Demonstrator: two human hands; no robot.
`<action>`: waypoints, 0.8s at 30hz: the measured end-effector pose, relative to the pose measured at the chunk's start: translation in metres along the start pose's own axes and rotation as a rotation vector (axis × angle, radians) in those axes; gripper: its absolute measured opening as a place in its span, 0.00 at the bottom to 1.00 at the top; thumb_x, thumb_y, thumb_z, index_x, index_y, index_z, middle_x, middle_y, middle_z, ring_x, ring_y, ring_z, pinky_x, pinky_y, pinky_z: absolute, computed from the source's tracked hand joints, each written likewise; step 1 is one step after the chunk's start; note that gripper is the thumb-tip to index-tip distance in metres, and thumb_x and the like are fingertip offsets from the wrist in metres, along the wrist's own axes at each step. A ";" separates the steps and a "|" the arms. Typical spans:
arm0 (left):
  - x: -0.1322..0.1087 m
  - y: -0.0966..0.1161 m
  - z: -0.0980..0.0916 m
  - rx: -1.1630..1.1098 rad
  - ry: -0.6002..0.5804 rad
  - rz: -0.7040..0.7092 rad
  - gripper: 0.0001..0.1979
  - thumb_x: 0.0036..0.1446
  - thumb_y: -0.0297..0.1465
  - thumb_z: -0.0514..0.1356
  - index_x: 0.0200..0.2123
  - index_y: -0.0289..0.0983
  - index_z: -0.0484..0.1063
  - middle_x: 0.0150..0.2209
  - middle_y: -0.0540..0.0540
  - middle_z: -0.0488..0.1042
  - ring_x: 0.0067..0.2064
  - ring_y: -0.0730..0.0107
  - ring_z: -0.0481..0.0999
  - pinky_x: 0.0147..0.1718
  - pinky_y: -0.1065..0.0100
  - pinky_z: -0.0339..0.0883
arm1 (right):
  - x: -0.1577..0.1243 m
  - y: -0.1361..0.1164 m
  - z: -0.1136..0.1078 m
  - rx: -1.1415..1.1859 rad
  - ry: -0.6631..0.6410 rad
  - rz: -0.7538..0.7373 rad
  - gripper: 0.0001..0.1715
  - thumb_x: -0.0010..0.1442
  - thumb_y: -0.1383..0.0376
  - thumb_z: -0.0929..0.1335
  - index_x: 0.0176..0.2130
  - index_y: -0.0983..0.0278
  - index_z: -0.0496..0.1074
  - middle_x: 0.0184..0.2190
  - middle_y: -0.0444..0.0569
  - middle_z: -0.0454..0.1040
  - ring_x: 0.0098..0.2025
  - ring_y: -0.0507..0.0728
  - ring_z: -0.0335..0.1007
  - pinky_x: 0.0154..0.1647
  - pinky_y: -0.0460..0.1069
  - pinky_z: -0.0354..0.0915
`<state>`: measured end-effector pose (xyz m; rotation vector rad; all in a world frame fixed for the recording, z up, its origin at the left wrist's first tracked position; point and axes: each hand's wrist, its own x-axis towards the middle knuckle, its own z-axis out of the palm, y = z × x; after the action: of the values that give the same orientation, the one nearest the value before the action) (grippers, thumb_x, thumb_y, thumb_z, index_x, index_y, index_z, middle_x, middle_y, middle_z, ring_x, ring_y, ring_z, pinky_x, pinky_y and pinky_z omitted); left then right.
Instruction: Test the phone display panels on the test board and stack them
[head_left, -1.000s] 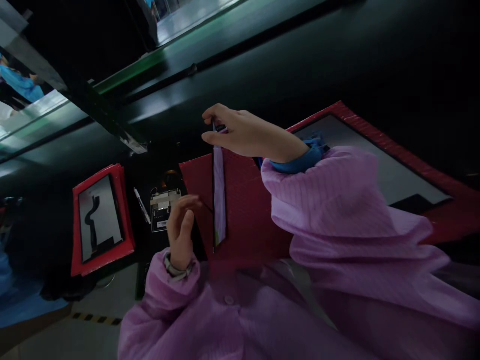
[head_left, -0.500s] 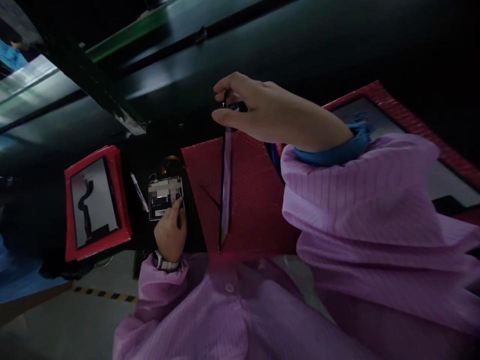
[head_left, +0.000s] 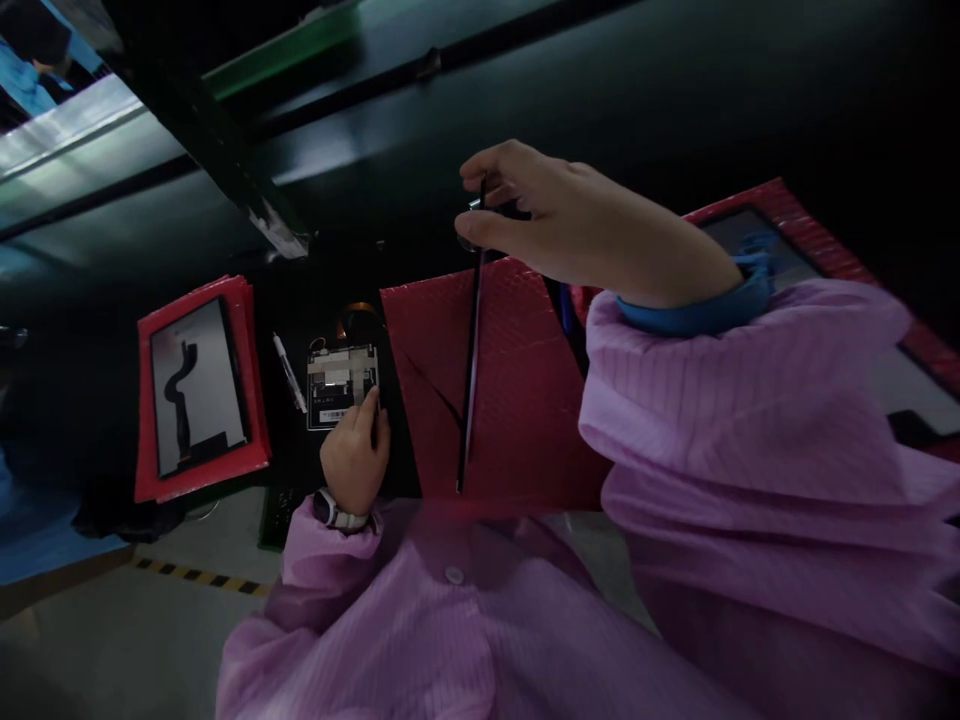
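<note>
My right hand (head_left: 536,215) is closed, thumb and fingers pinching the upper end of a thin display panel (head_left: 471,370). The panel stands nearly edge-on to me over a red bubble-wrap sheet (head_left: 532,400), so its faces hardly show. A small shiny part peeks out by the thumb, too dark to name. My left hand (head_left: 355,450) rests at the lower right corner of an opened electronic device (head_left: 324,392) with bare circuitry, tape and a label. Its index finger lies on the device's right side, the thumb is close to that edge and the other fingers are curled.
A white pen (head_left: 289,373) lies left of the device, and an orange-brown flat strip (head_left: 361,310) is behind it. Another display panel (head_left: 214,390) with a black ribbon cable lies on red wrap at left. A larger panel (head_left: 926,385) is partly behind my right sleeve. A dark metal post (head_left: 225,160) rises behind.
The whole view has shifted, so most things sit slightly further right. The panel in my right hand has turned closer to edge-on. My left hand stays at the device.
</note>
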<state>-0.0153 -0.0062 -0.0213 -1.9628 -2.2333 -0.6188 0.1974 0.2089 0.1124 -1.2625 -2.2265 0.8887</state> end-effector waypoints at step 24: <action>0.009 -0.008 -0.002 -0.297 -0.062 0.466 0.22 0.66 0.35 0.64 0.61 0.39 0.69 0.58 0.38 0.77 0.61 0.56 0.75 0.62 0.48 0.70 | -0.015 0.026 -0.058 0.175 -0.080 0.339 0.25 0.63 0.66 0.71 0.59 0.55 0.72 0.37 0.50 0.79 0.35 0.56 0.76 0.35 0.52 0.70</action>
<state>-0.0252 0.0002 -0.0184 -2.5564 -1.6854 -0.8644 0.2568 0.2246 0.1338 -1.5681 -1.9710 1.2499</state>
